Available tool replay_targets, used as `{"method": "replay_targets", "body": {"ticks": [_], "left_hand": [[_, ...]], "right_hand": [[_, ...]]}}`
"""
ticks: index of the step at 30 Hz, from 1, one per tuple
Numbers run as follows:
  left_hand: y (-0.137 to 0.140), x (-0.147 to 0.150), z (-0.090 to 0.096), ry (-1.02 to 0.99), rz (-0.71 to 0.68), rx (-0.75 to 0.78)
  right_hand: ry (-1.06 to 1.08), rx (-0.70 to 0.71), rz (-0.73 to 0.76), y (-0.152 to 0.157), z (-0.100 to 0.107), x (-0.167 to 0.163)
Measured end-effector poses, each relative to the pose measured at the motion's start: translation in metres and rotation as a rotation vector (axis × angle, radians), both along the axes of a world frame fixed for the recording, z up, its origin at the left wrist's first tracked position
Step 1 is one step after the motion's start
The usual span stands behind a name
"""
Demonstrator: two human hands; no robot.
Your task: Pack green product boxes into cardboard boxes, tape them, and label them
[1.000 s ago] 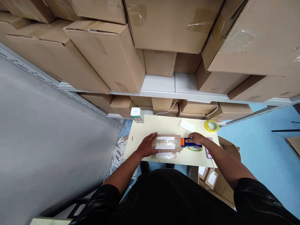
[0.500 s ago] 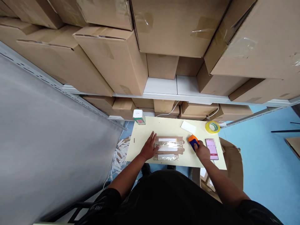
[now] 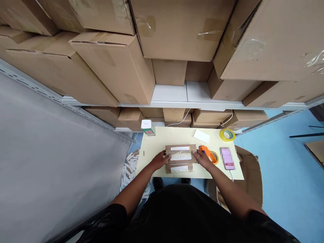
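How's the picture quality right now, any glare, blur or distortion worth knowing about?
Head view: white glare streaks on the upper-right box, smaller glints on the taped cardboard package; head view: the phone is pixelated, so its display can't be read; head view: wide-angle stretching toward the upper corners; head view: the black shirt shows little detail.

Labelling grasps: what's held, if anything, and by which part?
Looks like the taped cardboard package, by its two ends: left hand at the left, right hand at the right.
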State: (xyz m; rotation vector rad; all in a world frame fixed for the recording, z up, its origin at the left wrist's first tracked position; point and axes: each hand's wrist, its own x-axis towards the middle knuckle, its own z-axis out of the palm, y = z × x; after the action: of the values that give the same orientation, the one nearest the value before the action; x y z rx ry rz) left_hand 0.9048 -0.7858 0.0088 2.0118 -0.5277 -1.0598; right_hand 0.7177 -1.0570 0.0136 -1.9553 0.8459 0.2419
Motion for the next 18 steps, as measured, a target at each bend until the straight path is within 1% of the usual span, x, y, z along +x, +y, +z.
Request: {"method": "replay_targets", "body": {"ticks": [1,2,4,6,8,10,12,15,17,18], "left_hand": [[-0.001,0.001,0.006,-0.024,-0.001,-0.002],[-0.002,0.001,0.011,-0.057,0.008,-0.006],[-0.001,0.001,0.023,-0.126,0.044,-0.031],[0.003,0.0,0.031,-0.166,0.095,-0.106],[0.007,-0.003,0.03,-0.181,0.135,-0.224],[0.011,-0.009,0.018,-0.187,0.148,-0.329],[0.016,-0.019,-0.003,-0.166,0.15,-0.359],[0.025,-0.034,-0.037,-0.047,0.171,-0.286],[0.035,-0.039,-0.052,0.005,0.164,-0.237],[0.039,-0.039,-0.055,0.015,0.157,-0.216]], "right_hand": [[0.013,0.013,-0.022,0.005,0.006,0.007],[0.016,-0.01,-0.043,0.01,0.013,0.013],[-0.025,-0.103,-0.071,0.015,0.028,0.02],[-0.107,-0.188,-0.07,0.016,0.04,0.019],[-0.196,-0.238,-0.06,0.017,0.043,0.012],[-0.262,-0.246,-0.059,0.02,0.032,0.002],[-0.27,-0.195,-0.055,0.027,0.007,-0.011],[-0.142,-0.048,0.017,0.039,-0.038,-0.033],[-0.068,0.016,0.057,0.041,-0.06,-0.047],[-0.055,0.038,0.06,0.039,-0.067,-0.053]]}}
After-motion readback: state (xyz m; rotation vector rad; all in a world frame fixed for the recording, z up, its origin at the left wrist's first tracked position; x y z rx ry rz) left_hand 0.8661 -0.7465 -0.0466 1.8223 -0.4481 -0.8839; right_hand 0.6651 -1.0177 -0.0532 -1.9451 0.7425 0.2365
